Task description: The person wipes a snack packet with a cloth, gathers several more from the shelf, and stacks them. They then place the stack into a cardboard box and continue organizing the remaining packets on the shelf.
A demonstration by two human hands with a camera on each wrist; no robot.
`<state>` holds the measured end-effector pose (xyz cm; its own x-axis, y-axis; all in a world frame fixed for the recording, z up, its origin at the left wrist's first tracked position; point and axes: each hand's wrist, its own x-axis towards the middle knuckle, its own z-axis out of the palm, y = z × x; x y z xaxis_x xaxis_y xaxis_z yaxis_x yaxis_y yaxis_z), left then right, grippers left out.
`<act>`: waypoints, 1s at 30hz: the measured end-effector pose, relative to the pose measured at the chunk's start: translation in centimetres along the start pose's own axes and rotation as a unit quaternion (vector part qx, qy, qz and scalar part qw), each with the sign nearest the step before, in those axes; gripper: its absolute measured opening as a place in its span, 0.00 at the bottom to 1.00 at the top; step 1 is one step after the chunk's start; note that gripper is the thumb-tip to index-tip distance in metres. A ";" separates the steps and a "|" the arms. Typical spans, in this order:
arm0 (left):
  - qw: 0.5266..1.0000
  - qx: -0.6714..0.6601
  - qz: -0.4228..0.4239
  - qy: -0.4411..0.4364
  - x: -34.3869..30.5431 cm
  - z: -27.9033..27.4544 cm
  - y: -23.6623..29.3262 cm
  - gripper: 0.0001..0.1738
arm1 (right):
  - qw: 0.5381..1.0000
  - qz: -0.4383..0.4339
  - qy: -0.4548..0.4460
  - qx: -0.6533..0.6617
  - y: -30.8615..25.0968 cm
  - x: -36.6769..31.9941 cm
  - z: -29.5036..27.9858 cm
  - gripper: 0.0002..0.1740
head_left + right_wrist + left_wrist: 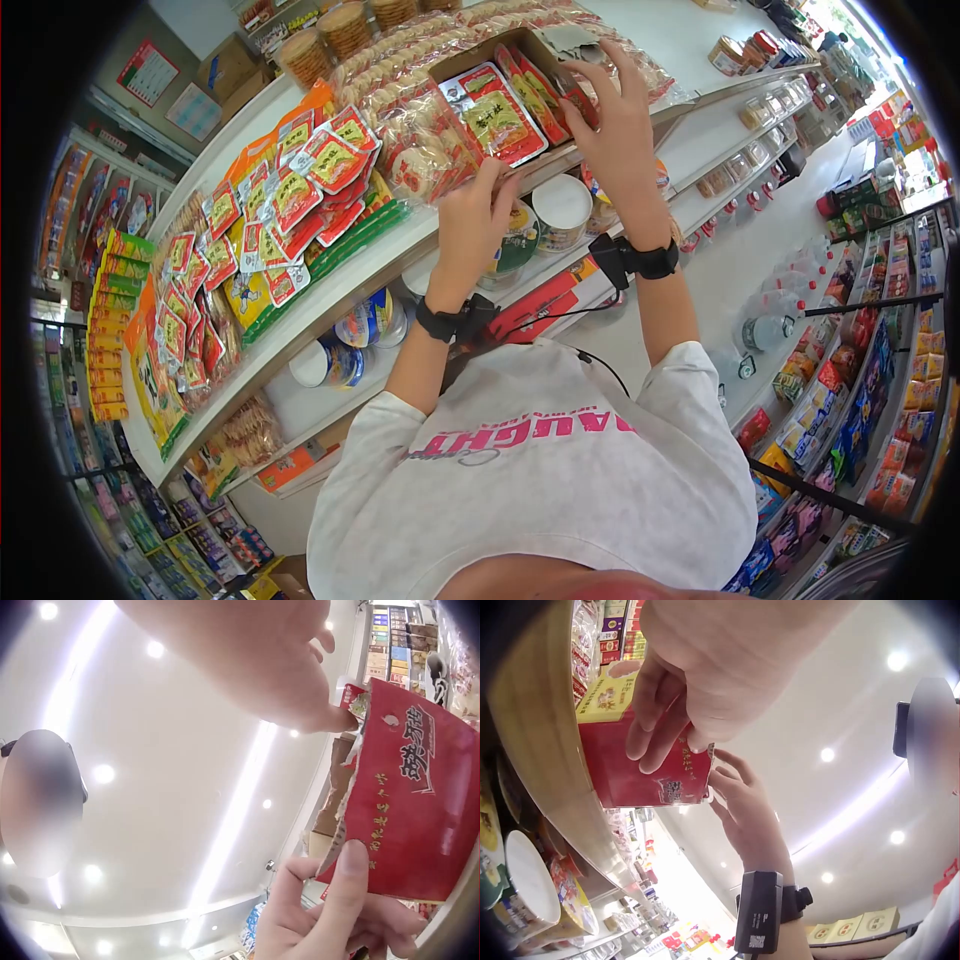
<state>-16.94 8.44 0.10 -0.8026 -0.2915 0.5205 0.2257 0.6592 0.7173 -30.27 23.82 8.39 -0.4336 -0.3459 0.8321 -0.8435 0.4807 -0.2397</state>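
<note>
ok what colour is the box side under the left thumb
The box side is red with gold and black lettering, clearest from the right wrist.

I'm getting a bright head view w/ daylight blown out near the doorway (855,25) top R. Glare spots on the plastic wrap (415,125); lower shelf (375,372) is dimmer, in the counter's (345,312) shade. Heavy fisheye: counter bends, black vignette all round, far racks soft at the edges.

L wrist cam: ceiling spots (898,661) + strip light (855,804) flare white, btm aisle (694,900) overexposed, L side under the ledge dark. R wrist cam: strips burn out against a greyish ceiling (180,757), pale sheen on the red box (427,802), its print sharp enough to make out. Blurred oval (43,802) at L edge; corners dark on both wrist cams.
</note>
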 end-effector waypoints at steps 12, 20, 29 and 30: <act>1.000 -0.014 0.009 0.002 -0.3 0.0 0.0 0.05 | 0.987 0.077 0.054 0.129 -0.5 0.3 -1.1 0.06; 0.999 0.021 0.043 0.006 -1.1 0.5 -0.5 0.05 | 0.999 0.024 -0.017 -0.020 -0.4 3.2 1.7 0.07; 1.000 -0.014 -0.006 0.014 -0.6 -0.3 0.0 0.06 | 0.997 0.037 0.064 0.035 0.3 1.1 1.4 0.11; 1.000 -0.009 -0.001 0.016 -0.6 -0.2 -0.1 0.06 | 0.998 0.030 0.053 0.029 0.8 0.5 1.2 0.10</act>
<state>-16.34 8.38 -0.25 -0.7848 -0.3148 0.5339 0.2343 0.6468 0.7258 -31.58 23.06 8.05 -0.4497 -0.2294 0.8632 -0.8357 0.4492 -0.3160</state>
